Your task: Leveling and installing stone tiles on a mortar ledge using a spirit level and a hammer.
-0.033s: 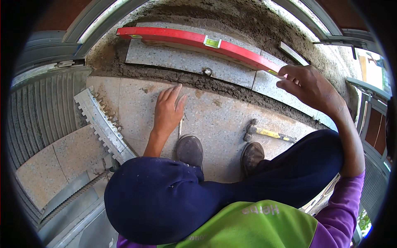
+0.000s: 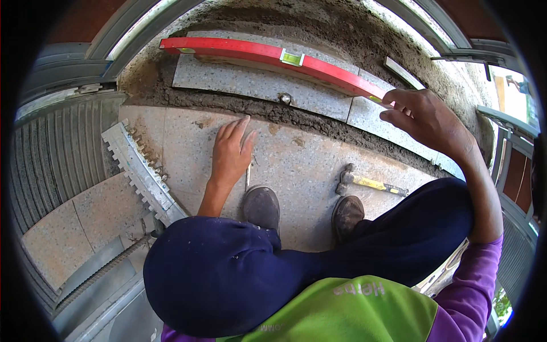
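Across speckled tiles (image 2: 233, 74), long red level (image 2: 262, 50)

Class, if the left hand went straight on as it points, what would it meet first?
Most likely the strip of dark mortar just ahead of the left hand, though depth is hard to judge.

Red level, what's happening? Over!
Right hand at right end of red level, grip unclear. Left hand open. Level spans pale tiles. Hammer lies clear.
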`<state>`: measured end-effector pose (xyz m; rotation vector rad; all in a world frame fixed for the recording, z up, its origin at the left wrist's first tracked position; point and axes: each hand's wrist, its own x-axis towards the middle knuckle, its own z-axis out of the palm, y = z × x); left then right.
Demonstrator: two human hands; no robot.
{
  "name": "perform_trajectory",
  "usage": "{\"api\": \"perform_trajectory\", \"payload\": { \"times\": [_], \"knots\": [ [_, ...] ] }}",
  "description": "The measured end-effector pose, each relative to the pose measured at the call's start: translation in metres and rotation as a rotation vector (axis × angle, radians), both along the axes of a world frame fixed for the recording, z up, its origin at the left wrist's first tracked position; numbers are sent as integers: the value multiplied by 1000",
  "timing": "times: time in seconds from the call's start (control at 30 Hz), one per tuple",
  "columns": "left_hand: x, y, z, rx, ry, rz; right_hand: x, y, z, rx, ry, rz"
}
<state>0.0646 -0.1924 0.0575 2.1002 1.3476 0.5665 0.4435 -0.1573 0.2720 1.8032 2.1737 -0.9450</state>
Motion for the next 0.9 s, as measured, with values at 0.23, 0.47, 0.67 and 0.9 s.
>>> {"api": "perform_trajectory", "payload": {
  "times": [0.23, 0.47, 0.67, 0.9],
  "knots": [
    [-1, 1, -1, -18, 0, 16, -2, 3, -8, 8, -16, 54],
    [-5, 1, 0, 19, 35, 25, -6, 5, -15, 5, -40, 93],
    [-2, -20, 0, 69, 125, 50, -2, 4, -20, 0, -5, 94],
    [-5, -46, 1, -91, 98, 107, -4, 6, -22, 21, 34, 97]
  ]
}}
